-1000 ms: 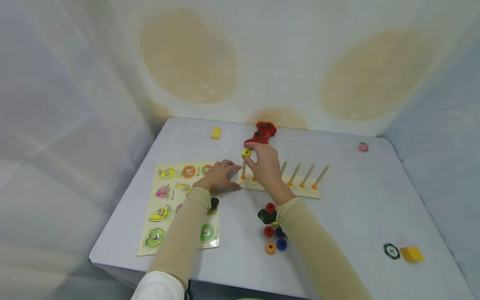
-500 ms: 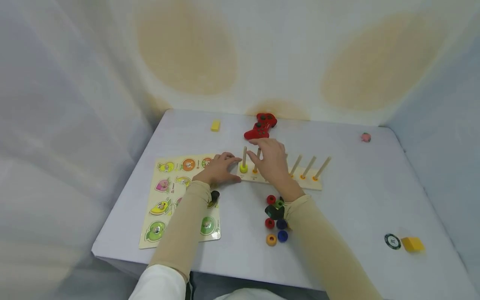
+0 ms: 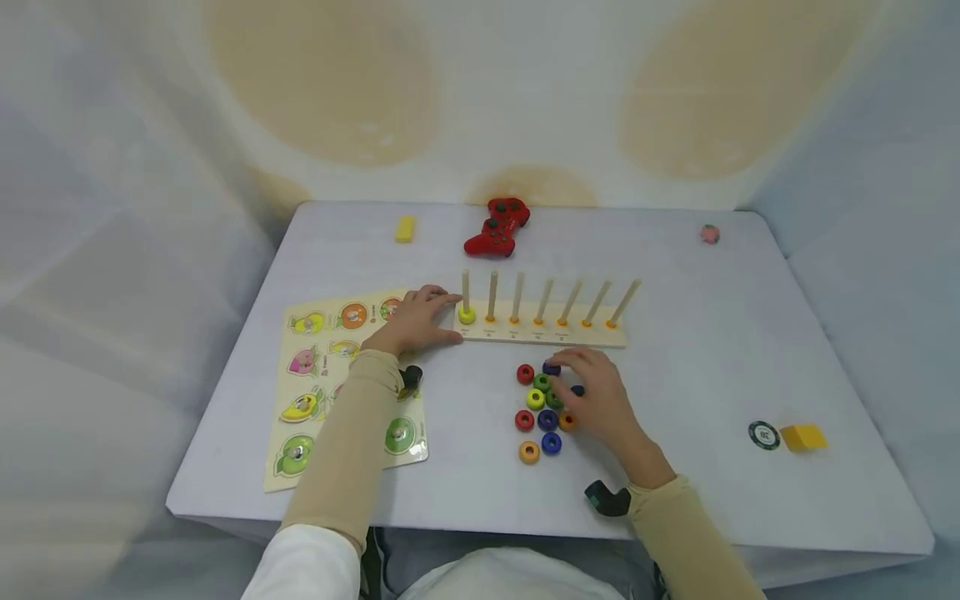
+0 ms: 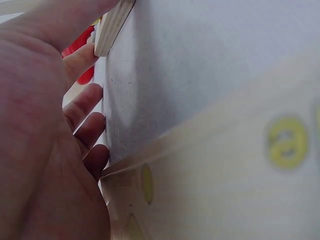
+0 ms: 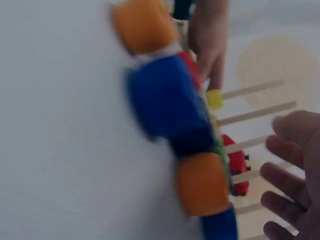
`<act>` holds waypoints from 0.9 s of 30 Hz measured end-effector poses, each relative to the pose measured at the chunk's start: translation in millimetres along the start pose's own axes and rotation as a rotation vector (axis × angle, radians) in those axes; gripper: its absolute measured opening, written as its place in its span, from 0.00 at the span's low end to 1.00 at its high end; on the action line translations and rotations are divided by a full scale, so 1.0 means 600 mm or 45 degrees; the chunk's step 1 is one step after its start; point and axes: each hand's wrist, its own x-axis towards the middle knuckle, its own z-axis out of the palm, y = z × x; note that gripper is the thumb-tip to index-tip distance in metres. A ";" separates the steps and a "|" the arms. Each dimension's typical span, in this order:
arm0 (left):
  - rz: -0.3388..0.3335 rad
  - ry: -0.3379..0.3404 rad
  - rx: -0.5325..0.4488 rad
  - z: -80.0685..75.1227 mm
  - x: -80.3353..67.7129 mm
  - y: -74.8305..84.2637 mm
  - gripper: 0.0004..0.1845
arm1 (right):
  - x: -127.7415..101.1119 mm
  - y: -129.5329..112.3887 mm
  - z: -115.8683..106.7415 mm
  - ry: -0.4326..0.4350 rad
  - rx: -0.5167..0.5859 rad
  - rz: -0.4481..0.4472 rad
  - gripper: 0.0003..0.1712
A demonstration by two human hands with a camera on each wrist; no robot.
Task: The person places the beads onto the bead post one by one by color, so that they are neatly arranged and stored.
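My left hand [image 3: 415,323] grips the left end of a wooden peg board [image 3: 540,335] between thumb and index finger. In the left wrist view, the other fingers [image 4: 90,127] hang loose beside the board's end. A yellow-green bead [image 3: 467,316] sits at the foot of the leftmost peg. Over the right side of a loose bead cluster hovers my right hand [image 3: 600,400], fingers spread with nothing held. The cluster has red [image 3: 526,374], green, yellow [image 3: 535,399], blue [image 3: 551,442] and orange beads [image 3: 528,452]. In the right wrist view, some beads are blurred.
A fruit puzzle board [image 3: 408,450] lies under the left forearm. Behind the pegs are a red game controller [image 3: 497,229] and a yellow block [image 3: 405,228]. To the right lie a round black-and-white chip [image 3: 764,435], a yellow-orange block [image 3: 803,437] and a small pink object [image 3: 709,234].
The yellow-green bead, held above the leftmost peg earlier, now sits at its foot. My right hand let go and came back toward me to the loose beads. The left hand stays at the board.
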 end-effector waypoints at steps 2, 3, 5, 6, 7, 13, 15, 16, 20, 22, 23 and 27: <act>-0.015 0.003 -0.002 0.001 -0.005 -0.007 0.43 | -0.021 0.001 0.021 -0.074 -0.039 -0.002 0.17; -0.021 0.003 -0.001 0.003 -0.007 -0.011 0.43 | -0.030 -0.001 0.030 -0.104 -0.043 0.012 0.18; -0.030 -0.003 -0.006 0.010 -0.010 -0.019 0.43 | -0.045 -0.005 0.047 -0.153 -0.051 0.066 0.20; -0.030 -0.002 -0.011 0.016 -0.011 -0.023 0.43 | -0.051 -0.007 0.054 -0.167 -0.049 0.099 0.21; -0.035 -0.004 -0.022 0.021 -0.014 -0.024 0.43 | -0.057 -0.008 0.060 -0.176 -0.050 0.126 0.21; -0.039 -0.009 -0.055 0.041 -0.030 -0.029 0.43 | -0.070 -0.020 0.078 -0.147 -0.112 0.192 0.17; -0.038 -0.011 -0.054 0.040 -0.032 -0.029 0.43 | -0.069 -0.027 0.081 -0.127 -0.152 0.207 0.17; -0.039 -0.009 -0.057 0.038 -0.033 -0.029 0.43 | -0.068 -0.030 0.082 -0.119 -0.173 0.220 0.17; -0.060 -0.004 -0.037 0.034 -0.031 -0.028 0.43 | -0.059 -0.035 0.093 -0.113 -0.243 0.294 0.19; -0.067 -0.006 -0.038 0.034 -0.030 -0.028 0.43 | -0.056 -0.036 0.099 -0.123 -0.242 0.333 0.18; -0.070 -0.010 -0.039 0.034 -0.030 -0.029 0.43 | -0.054 -0.036 0.101 -0.126 -0.238 0.349 0.18; -0.065 -0.009 -0.031 0.035 -0.028 -0.032 0.43 | -0.052 -0.039 0.108 -0.103 -0.197 0.385 0.16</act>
